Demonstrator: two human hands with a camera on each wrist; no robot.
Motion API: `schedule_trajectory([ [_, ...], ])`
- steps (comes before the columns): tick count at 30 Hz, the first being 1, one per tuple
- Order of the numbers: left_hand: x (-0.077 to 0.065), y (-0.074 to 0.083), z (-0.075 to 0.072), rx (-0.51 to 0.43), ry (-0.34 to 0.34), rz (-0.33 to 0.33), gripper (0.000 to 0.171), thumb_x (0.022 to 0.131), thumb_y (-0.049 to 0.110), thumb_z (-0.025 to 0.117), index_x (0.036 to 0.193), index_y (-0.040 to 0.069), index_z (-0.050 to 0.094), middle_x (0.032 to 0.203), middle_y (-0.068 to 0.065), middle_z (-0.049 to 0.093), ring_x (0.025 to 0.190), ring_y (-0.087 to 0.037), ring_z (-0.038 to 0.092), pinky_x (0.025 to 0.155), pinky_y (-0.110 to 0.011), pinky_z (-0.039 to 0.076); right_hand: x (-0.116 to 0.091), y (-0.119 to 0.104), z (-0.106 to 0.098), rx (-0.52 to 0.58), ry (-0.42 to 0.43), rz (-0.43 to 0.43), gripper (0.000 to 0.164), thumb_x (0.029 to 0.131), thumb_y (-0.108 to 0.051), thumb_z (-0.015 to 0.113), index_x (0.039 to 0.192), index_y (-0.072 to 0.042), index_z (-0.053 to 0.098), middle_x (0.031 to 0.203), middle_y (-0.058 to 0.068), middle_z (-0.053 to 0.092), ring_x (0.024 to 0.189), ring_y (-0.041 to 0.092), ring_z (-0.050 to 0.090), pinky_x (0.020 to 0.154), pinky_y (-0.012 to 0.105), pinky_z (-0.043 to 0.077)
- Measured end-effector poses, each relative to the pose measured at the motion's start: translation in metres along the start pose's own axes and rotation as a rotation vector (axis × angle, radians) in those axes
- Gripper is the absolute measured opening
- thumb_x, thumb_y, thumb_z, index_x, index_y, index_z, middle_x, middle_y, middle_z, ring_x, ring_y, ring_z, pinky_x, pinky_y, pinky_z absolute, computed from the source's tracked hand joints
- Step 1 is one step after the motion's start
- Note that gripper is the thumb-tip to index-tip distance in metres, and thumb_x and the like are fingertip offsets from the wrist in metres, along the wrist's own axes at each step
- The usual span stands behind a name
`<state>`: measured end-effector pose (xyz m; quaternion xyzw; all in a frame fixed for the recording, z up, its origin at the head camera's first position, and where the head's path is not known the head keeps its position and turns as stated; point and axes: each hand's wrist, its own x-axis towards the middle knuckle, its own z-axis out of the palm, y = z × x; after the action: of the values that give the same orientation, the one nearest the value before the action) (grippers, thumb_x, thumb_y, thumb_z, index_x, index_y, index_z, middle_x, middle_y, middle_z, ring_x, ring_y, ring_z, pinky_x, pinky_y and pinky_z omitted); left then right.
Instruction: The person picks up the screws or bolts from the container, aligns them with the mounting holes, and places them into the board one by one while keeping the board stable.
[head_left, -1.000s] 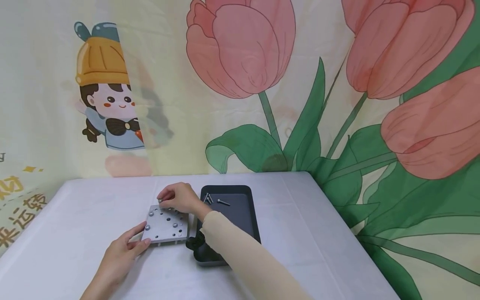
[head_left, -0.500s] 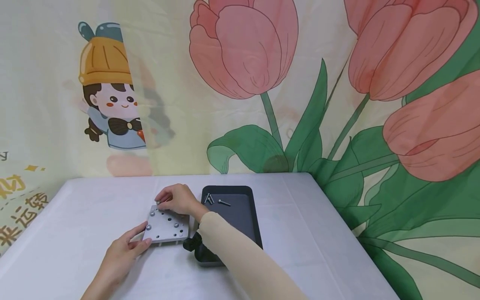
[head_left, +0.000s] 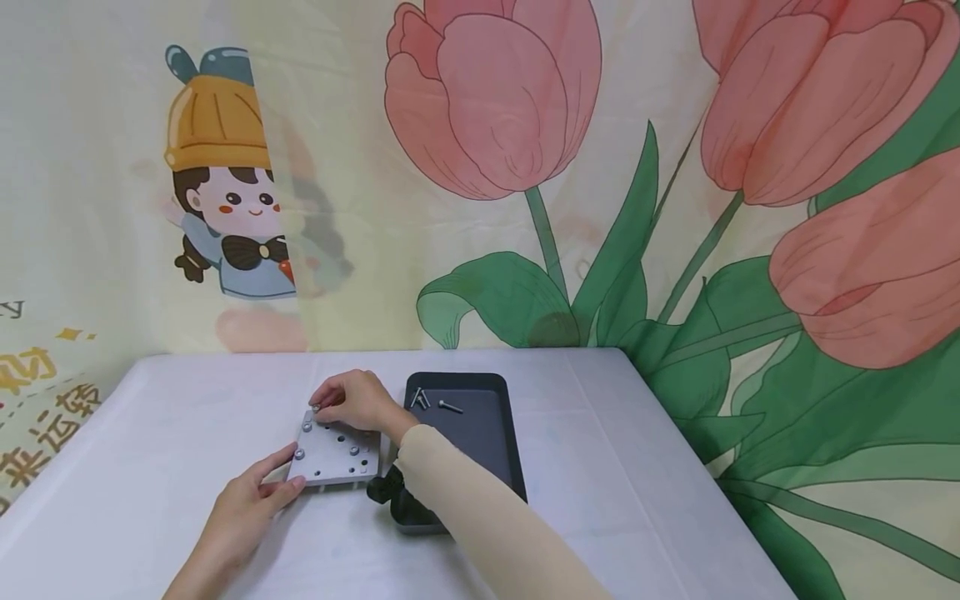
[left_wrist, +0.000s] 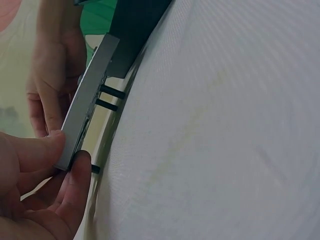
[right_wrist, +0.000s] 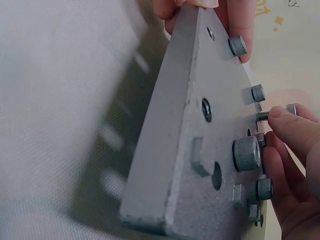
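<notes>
A grey metal plate (head_left: 330, 457) with holes and several bolts standing in it is held just above the white cloth. Bolt shanks (left_wrist: 112, 91) stick out of its underside in the left wrist view. My left hand (head_left: 243, 504) pinches the plate's near left corner, thumb on the upper face and fingers beneath. At the far left corner, my right hand (head_left: 362, 400) pinches a bolt (right_wrist: 263, 116) between thumb and fingers. Its threaded end points at the plate; whether it sits in a hole I cannot tell. Other bolt heads (right_wrist: 247, 153) stand proud of the plate's face.
Right of the plate lies a dark tray (head_left: 480, 450), partly under my right forearm. Several loose bolts (head_left: 450, 407) rest at its far end. A printed backdrop (head_left: 360, 250) rises behind the table (head_left: 600, 467).
My right hand has shifted slightly left and down with the bolt, at the plate's far left corner. The left hand keeps its grip. The head view has moved a little.
</notes>
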<state>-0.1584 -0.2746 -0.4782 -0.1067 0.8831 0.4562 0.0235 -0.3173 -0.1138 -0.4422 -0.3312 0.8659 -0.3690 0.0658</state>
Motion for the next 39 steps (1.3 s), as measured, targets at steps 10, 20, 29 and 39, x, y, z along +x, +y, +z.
schedule_trajectory([
  [10, 0.001, 0.002, 0.000, -0.001, -0.018, -0.023, 0.075, 0.103, 0.041, 0.072, 0.164, 0.011, 0.041, 0.129, -0.025, 0.072, 0.123, -0.033, 0.063, 0.083, -0.033, 0.045, 0.000, 0.000, 0.001, -0.045, -0.025, -0.009, 0.013, 0.094, -0.018, 0.085, 0.106, -0.022, 0.082, 0.082, -0.021, 0.070, 0.077, -0.008, 0.060, 0.076, 0.010, 0.045],
  [20, 0.002, 0.002, 0.000, 0.003, -0.019, -0.033, 0.077, 0.102, 0.045, 0.071, 0.165, 0.013, 0.040, 0.137, -0.027, 0.068, 0.120, -0.031, 0.063, 0.081, -0.032, 0.047, -0.004, -0.002, -0.010, -0.057, -0.073, 0.004, 0.019, 0.094, -0.014, 0.083, 0.112, -0.021, 0.082, 0.092, -0.017, 0.075, 0.082, -0.006, 0.062, 0.077, 0.011, 0.048],
  [29, 0.001, 0.002, 0.000, 0.021, -0.017, -0.023, 0.076, 0.103, 0.045, 0.070, 0.166, 0.014, 0.038, 0.144, -0.028, 0.062, 0.127, -0.036, 0.062, 0.085, -0.034, 0.047, -0.022, 0.007, -0.054, -0.026, -0.102, -0.091, 0.028, 0.098, -0.011, 0.078, 0.126, -0.016, 0.077, 0.118, -0.007, 0.078, 0.099, 0.001, 0.071, 0.084, 0.012, 0.051],
  [39, 0.000, 0.002, 0.001, 0.009, -0.016, -0.032, 0.078, 0.103, 0.047, 0.070, 0.166, 0.016, 0.037, 0.146, -0.025, 0.062, 0.127, -0.034, 0.061, 0.083, -0.031, 0.046, -0.056, 0.043, -0.122, -0.053, -0.012, -0.040, 0.031, 0.098, -0.015, 0.077, 0.129, -0.013, 0.075, 0.125, 0.000, 0.075, 0.105, 0.016, 0.074, 0.084, 0.022, 0.056],
])
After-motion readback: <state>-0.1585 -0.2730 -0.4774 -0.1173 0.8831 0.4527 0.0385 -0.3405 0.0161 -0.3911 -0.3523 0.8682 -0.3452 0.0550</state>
